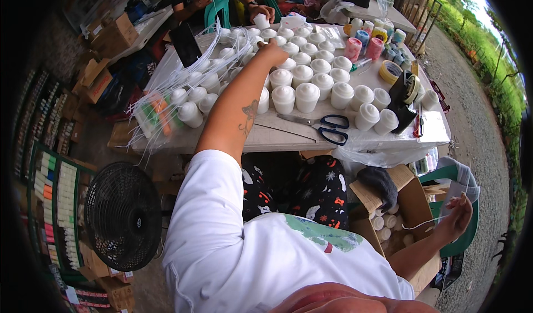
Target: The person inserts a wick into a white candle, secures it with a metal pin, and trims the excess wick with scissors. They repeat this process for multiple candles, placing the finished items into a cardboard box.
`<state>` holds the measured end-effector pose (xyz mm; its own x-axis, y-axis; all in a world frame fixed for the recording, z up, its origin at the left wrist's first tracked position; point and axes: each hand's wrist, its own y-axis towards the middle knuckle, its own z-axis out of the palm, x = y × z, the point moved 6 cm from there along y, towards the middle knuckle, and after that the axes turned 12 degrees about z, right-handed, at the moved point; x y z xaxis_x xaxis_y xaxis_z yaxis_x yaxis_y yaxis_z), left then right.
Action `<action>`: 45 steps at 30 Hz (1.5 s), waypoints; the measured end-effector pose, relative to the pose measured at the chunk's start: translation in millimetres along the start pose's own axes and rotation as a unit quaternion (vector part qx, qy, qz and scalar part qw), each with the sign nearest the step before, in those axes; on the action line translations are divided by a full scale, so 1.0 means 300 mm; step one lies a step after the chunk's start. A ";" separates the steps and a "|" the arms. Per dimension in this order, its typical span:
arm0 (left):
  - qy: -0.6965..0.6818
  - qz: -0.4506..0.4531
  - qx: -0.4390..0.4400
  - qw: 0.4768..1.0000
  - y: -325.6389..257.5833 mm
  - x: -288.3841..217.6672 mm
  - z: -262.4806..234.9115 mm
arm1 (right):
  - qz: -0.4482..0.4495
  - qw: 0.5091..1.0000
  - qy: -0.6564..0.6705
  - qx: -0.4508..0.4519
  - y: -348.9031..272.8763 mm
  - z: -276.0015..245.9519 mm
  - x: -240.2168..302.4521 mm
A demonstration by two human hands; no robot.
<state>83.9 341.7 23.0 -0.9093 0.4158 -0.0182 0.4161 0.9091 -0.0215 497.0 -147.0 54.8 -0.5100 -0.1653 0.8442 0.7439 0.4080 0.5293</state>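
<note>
My left arm stretches across the table, and my left hand (pixel 270 53) is over the far rows of white cup-shaped pieces (pixel 307 97) with domed, stepped tops. Its fingers curl down among them; whether they grip one is hidden. Out to the right, beside an open cardboard box (pixel 415 198), my right hand (pixel 458 220) pinches a thin white cord (pixel 425 223) that trails toward the box. Long white strands (pixel 166 94) lie loosely over the pieces at the table's left. Scissors with dark blue handles (pixel 316 125) and a thin dark rod (pixel 286 131) lie near the front edge.
Rolls of tape (pixel 390 72), a black tape dispenser (pixel 405 105) and coloured candles (pixel 353 49) stand on the right. A black phone-like slab (pixel 185 45) is at the left. A co-worker's hand (pixel 261 12) holds a white piece across the table. A black fan (pixel 122 216) stands at my left.
</note>
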 end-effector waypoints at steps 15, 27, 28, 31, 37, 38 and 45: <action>-0.164 -0.034 -0.152 0.974 0.035 0.107 0.054 | 0.031 0.985 0.106 0.132 -0.078 0.166 0.049; -0.253 -0.011 0.032 0.967 -0.013 0.086 0.033 | 0.049 0.979 0.131 0.151 -0.090 0.198 0.037; -0.278 -0.027 0.054 0.959 -0.016 0.084 0.038 | 0.055 0.978 0.131 0.150 -0.089 0.203 0.036; -0.241 0.023 0.061 0.968 -0.028 0.032 0.034 | 0.057 0.980 0.123 0.146 -0.082 0.210 0.032; -0.065 0.135 -0.137 0.979 0.027 0.066 0.089 | 0.046 0.979 0.122 0.155 -0.081 0.253 0.048; -0.060 0.130 -0.134 0.981 0.019 0.063 0.077 | 0.042 0.980 0.115 0.156 -0.081 0.254 0.050; -0.038 0.111 -0.097 0.988 -0.023 0.050 0.027 | 0.062 0.978 0.141 0.141 -0.060 0.227 0.038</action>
<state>67.4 341.4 14.8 -0.7899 0.6085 -0.0768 0.5885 0.7872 0.1842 448.5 -94.9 49.1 -0.2551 -0.3232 0.9113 0.6233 0.6655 0.4106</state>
